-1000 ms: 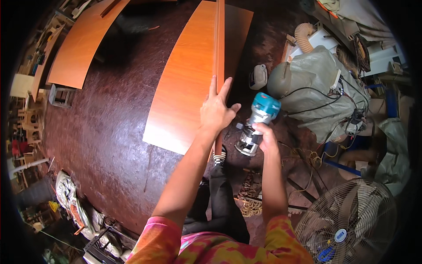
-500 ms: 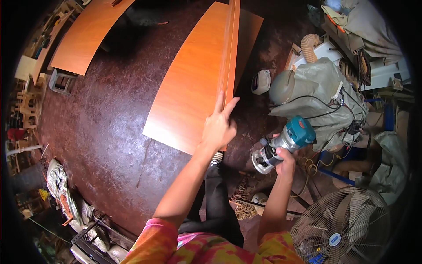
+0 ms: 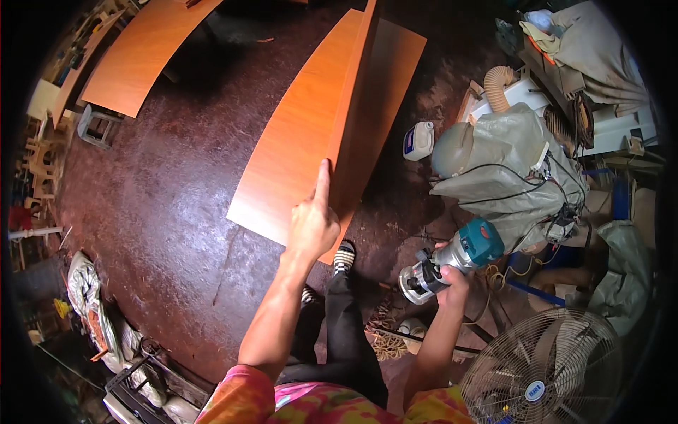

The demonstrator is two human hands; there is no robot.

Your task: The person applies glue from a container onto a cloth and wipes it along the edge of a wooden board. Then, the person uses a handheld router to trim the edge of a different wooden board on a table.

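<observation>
My left hand (image 3: 312, 225) is at the near end of an orange-brown wooden board (image 3: 359, 106) standing on edge. Its index finger stretches along the board's top edge; the other fingers curl down and are partly hidden. Beneath stands a wide flat panel (image 3: 282, 141) of the same colour, showing on both sides of the upright board. Off to the right and clear of the wood, my right hand (image 3: 454, 284) grips a trim router (image 3: 459, 256) with a teal motor cap and a silver body. The router's base points down and left.
Another orange panel (image 3: 148, 53) lies at the far left beside a grey stool (image 3: 99, 127). Right of the work are a white jug (image 3: 419, 140), a machine under a grey cover (image 3: 512, 148) with cables, and a large fan (image 3: 544, 374). My striped sock (image 3: 344, 258) is close to the panel's near corner.
The upright board has leaned left, so more of its dark right face shows. My left hand has moved left and nearer with it. The router has dropped slightly lower.
</observation>
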